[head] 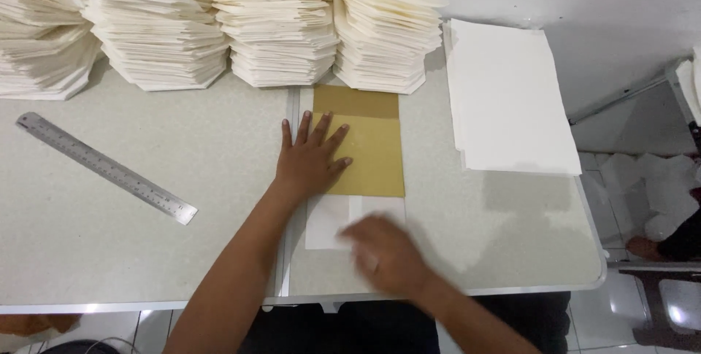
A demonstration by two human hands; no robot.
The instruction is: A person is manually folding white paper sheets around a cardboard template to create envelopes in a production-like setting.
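A tan cardboard template (372, 142) lies on a white paper sheet (326, 221) at the middle of the table. My left hand (310, 158) rests flat on the template's left side, fingers spread. My right hand (385, 253) is blurred with motion over the lower edge of the white sheet, just below the template; whether it grips the paper I cannot tell.
Several tall stacks of folded cream paper (274, 25) line the back edge. A pile of flat white sheets (507, 98) lies at the right. A metal ruler (106, 167) lies diagonally at the left. The grey table (511, 230) ends at the right; a tiled floor lies beyond.
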